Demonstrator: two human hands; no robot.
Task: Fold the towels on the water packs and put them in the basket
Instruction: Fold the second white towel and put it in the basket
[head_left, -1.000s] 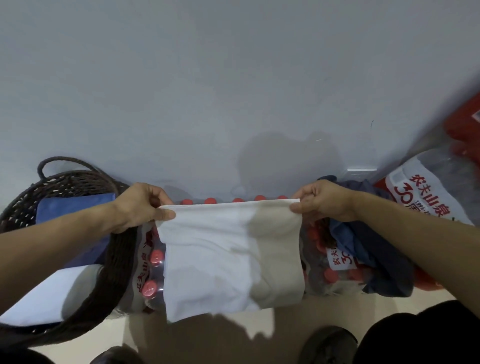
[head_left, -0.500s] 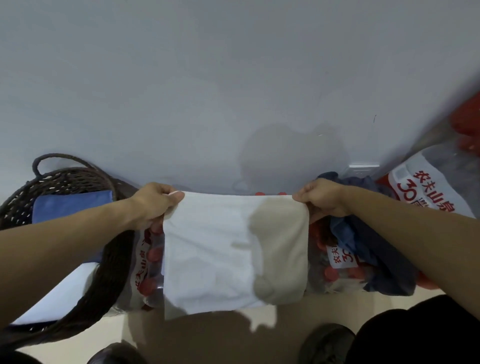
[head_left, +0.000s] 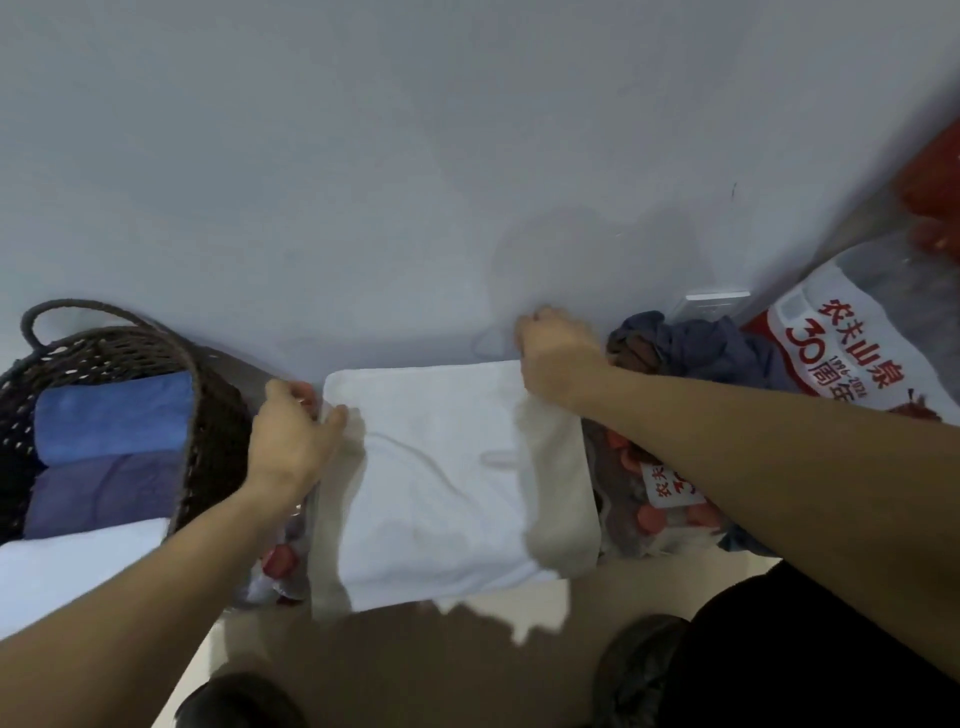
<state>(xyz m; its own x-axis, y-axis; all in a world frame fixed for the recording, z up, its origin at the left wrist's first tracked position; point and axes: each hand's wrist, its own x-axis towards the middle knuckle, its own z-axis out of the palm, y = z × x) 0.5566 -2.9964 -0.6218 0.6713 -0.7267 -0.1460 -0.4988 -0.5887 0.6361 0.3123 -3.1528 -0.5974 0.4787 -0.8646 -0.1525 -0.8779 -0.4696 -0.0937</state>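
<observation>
Your two bare forearms with no sleeves showing, your left hand (head_left: 291, 436) and right hand (head_left: 558, 353) without gloves, rings or watch, your black trouser leg (head_left: 810, 649) at lower right, your dark rounded shoes (head_left: 641, 670) at the bottom edge

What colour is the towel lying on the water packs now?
White; the towel shows best in the head view.

- Towel (head_left: 441, 467) spread on the water packs (head_left: 654, 499), between left hand (head_left: 291, 441) and right hand (head_left: 556, 358).
- Basket (head_left: 208, 415) just left of the left fingers (head_left: 335, 418), folded towels (head_left: 111, 447) inside.
- Crumpled cloth pile (head_left: 696, 343) right of the right hand.
</observation>
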